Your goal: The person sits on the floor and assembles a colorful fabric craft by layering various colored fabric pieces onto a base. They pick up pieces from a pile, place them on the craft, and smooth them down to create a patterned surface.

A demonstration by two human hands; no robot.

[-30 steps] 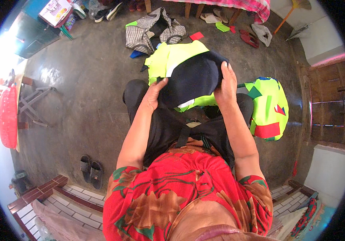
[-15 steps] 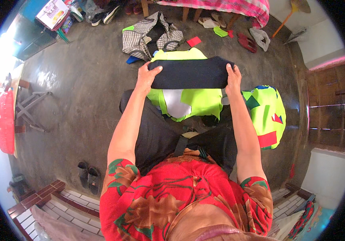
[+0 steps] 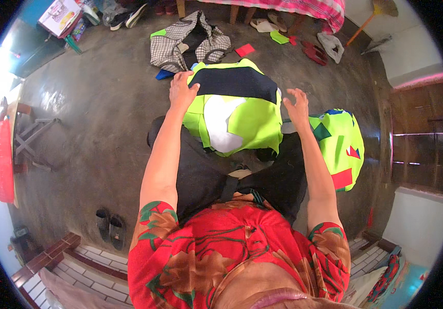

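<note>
Head view: a dark grey concrete floor [image 3: 103, 129] spreads around a seated person in a red floral shirt [image 3: 232, 232] and black trousers [image 3: 193, 175]. Ahead of the lap, between the knees, lies a heap of neon yellow-green fabric [image 3: 255, 123] with a white patch [image 3: 221, 126] showing on its near face. Right of it, beside the right knee, sits a neon bundle [image 3: 342, 147] bearing red, green and blue scraps. Beyond the heap, slightly left, a grey-and-white checked garment [image 3: 166, 49] lies crumpled. Across the heap's far part stretches a flat black fabric strip [image 3: 239, 82]. The left hand [image 3: 182, 92] is at the strip's left end, thumb and fingers parted; whether it touches the cloth cannot be told. The right hand [image 3: 297, 105] is released, fingers spread and bent, just off the strip's right end. Smaller still are black slippers [image 3: 116, 232] at lower left, a red scrap [image 3: 244, 50] near the checked garment and a lime scrap [image 3: 279, 37] farther off.
</note>
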